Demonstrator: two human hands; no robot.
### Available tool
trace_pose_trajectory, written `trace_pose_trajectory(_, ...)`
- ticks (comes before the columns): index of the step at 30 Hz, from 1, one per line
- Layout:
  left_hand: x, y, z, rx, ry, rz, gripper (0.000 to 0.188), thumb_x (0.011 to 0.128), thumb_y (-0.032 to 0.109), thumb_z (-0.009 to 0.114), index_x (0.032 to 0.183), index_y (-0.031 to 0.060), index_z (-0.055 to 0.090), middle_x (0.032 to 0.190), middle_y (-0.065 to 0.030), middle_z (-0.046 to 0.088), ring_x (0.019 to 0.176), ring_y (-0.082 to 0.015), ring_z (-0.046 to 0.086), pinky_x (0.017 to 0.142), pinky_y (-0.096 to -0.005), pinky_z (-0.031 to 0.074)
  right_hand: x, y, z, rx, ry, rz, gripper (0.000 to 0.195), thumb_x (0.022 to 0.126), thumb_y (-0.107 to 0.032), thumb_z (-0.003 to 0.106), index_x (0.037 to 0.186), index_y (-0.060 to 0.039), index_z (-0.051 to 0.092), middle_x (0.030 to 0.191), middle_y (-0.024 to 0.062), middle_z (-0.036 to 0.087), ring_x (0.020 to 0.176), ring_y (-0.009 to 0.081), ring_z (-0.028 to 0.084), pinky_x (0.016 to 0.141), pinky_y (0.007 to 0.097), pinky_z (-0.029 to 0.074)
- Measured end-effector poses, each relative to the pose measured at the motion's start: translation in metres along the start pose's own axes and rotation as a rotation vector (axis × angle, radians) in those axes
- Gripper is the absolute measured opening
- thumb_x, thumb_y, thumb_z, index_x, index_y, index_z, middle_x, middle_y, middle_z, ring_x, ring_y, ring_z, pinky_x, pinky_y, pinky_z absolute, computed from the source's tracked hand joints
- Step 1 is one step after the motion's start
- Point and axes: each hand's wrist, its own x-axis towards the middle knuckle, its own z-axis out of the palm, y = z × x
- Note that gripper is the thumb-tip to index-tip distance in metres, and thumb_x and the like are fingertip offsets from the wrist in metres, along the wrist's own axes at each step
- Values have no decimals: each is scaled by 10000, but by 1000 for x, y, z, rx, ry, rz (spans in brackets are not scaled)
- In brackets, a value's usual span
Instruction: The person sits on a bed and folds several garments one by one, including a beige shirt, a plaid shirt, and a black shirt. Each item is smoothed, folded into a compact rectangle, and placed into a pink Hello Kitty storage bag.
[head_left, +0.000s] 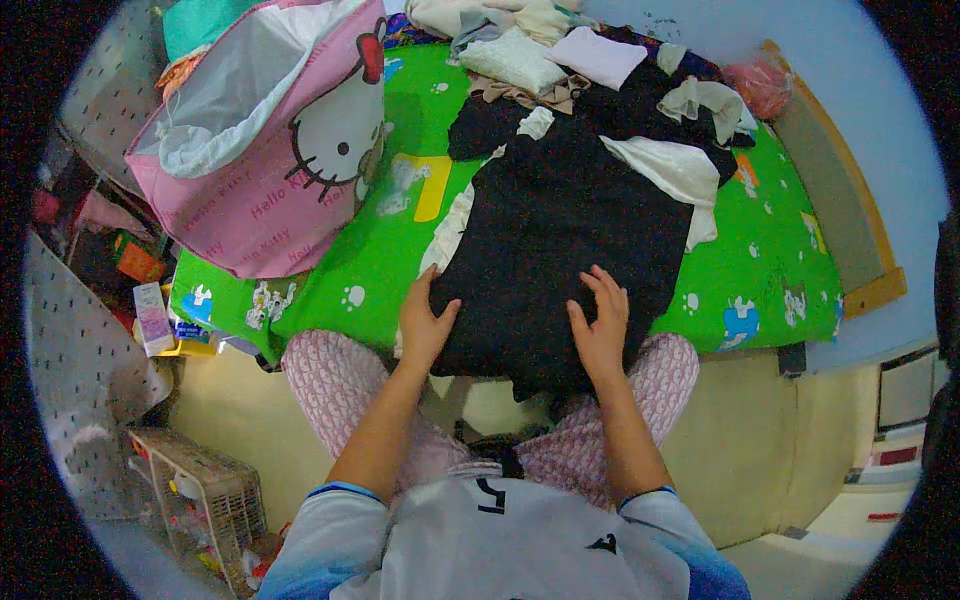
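Note:
A black garment (555, 247) lies spread before me on a green printed bedsheet (352, 262), its near edge hanging between my knees. At its left edge is my left hand (429, 319), thumb over the black cloth and fingers beside a strip of white cloth (451, 229). On the lower right part of the garment rests my right hand (602, 322), fingers spread and slightly bent. Neither hand grips the cloth. A white garment (667, 169) sticks out at the upper right of the black one, partly covered by it.
A pink laundry bag (225, 195) with a white drawstring lining and a cartoon cat stands on the left. Folded clothes (514, 60) are piled at the back. A wood-framed board (832, 187) borders the right side. A plastic crate (202, 495) sits on the floor at lower left.

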Motion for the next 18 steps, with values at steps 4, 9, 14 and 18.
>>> trace_pose_trajectory(4, -4, 4, -8, -142, -15, -164, 530, 672, 128, 726, 1138, -4, 511, 1010, -187, 582, 904, -296, 575, 810, -352, 448, 58, 2, 22, 66, -112, -149, 377, 749, -151, 632, 1105, -70, 540, 1198, 135, 513, 1155, 316, 440, 994, 414, 325)
trace_pose_trajectory(9, -5, -6, -8, -23, -101, -82, 380, 665, 192, 736, 947, -10, 582, 841, -177, 589, 776, -324, 572, 689, -363, 451, 163, -2, 69, -62, -172, -328, 428, 716, -146, 649, 1124, -74, 543, 1173, 127, 538, 1134, 312, 464, 972, 396, 361)
trace_pose_trajectory(14, -6, -1, -14, 37, -236, -1, 351, 651, 195, 739, 904, 0, 595, 866, -166, 563, 806, -338, 549, 703, -367, 443, 225, 5, 112, -462, -39, -440, 353, 724, -110, 612, 1076, -95, 586, 1052, 98, 603, 1041, 299, 526, 997, 446, 307)
trace_pose_trajectory(18, -6, -7, -27, -61, -343, 84, 325, 657, 125, 722, 920, 1, 579, 926, -149, 551, 863, -312, 539, 746, -351, 436, 230, 10, 97, -626, -391, -326, 320, 718, -88, 606, 1037, -108, 617, 976, 100, 632, 929, 287, 577, 962, 439, 345)
